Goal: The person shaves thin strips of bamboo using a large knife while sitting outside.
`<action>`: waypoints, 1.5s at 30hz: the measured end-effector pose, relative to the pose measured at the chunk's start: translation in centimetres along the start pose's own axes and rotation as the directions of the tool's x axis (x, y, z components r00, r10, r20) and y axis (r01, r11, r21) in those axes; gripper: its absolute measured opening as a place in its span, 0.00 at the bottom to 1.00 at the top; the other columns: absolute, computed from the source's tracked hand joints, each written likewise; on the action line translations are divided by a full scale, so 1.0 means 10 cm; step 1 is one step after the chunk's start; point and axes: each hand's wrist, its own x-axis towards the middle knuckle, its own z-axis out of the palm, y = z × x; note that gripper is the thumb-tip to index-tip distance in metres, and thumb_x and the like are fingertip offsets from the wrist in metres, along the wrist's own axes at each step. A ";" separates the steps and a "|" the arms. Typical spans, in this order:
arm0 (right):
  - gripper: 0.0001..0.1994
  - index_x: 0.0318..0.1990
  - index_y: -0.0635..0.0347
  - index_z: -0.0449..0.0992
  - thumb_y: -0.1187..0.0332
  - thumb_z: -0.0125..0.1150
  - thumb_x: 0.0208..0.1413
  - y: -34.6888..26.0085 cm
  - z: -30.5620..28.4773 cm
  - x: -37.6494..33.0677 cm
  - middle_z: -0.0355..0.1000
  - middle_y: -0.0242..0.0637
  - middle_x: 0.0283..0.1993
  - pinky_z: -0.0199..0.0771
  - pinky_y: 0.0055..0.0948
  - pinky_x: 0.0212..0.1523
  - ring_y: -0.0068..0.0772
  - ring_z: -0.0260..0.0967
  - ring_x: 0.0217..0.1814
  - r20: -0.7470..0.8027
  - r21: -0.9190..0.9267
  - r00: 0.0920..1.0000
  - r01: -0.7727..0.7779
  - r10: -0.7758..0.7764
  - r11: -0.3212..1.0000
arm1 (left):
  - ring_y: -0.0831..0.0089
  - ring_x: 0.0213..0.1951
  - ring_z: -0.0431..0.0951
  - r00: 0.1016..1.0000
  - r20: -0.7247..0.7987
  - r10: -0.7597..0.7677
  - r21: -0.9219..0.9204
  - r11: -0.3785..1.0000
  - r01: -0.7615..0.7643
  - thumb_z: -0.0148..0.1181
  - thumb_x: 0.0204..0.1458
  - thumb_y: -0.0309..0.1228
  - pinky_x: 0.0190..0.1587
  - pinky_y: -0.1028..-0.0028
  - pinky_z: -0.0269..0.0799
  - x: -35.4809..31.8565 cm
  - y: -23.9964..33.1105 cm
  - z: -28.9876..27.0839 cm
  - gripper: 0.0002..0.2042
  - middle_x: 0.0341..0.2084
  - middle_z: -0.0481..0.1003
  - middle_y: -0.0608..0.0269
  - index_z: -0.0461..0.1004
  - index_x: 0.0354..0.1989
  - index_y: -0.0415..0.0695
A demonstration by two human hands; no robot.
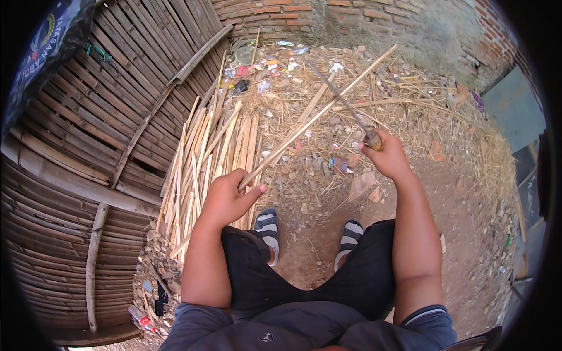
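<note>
Outdoor dirt yard between slatted wall and brick wall

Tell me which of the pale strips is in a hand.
The long pale strip gripped by the left hand, slanting away toward the brick wall; the other strips, mostly heaped beside the slatted wall, are in neither hand.

Worn on the head, looking steeply down and forward through a fisheye lens; near to left hand and right hand, farther from the ground, reaching to the brick wall.
</note>
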 end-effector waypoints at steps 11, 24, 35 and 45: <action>0.18 0.45 0.60 0.82 0.57 0.76 0.55 -0.30 0.11 -0.14 0.81 0.52 0.35 0.78 0.47 0.44 0.54 0.81 0.40 0.295 -0.086 0.930 0.255 -0.220 0.963 | 0.77 0.21 0.66 1.000 -0.002 0.027 -0.012 1.000 -0.027 0.75 0.57 0.41 0.25 0.70 0.64 -0.02 -0.03 0.01 0.18 0.16 0.69 0.66 0.77 0.31 0.39; 0.18 0.49 0.57 0.82 0.57 0.75 0.56 -0.33 0.19 -0.17 0.81 0.51 0.36 0.79 0.45 0.43 0.54 0.81 0.40 0.193 -0.057 0.963 0.202 -0.188 0.978 | 0.79 0.21 0.65 1.000 -0.017 -0.025 -0.055 0.998 0.024 0.75 0.56 0.40 0.25 0.71 0.63 0.00 0.00 0.04 0.17 0.16 0.68 0.68 0.76 0.31 0.39; 0.18 0.47 0.60 0.82 0.59 0.76 0.55 -0.08 0.03 -0.03 0.81 0.50 0.36 0.78 0.45 0.44 0.51 0.81 0.40 0.082 -0.001 0.993 0.079 -0.079 0.997 | 0.78 0.20 0.66 0.999 -0.024 0.032 -0.011 0.999 -0.032 0.75 0.57 0.41 0.25 0.70 0.64 -0.01 -0.02 0.00 0.17 0.15 0.68 0.67 0.76 0.30 0.39; 0.20 0.51 0.59 0.82 0.58 0.76 0.55 -0.34 0.16 -0.14 0.82 0.52 0.40 0.79 0.44 0.46 0.54 0.82 0.45 0.211 -0.033 0.962 0.182 -0.171 0.983 | 0.79 0.21 0.66 1.000 -0.013 -0.012 -0.050 0.999 0.012 0.75 0.57 0.40 0.25 0.71 0.63 0.00 -0.03 0.03 0.18 0.16 0.68 0.69 0.76 0.30 0.40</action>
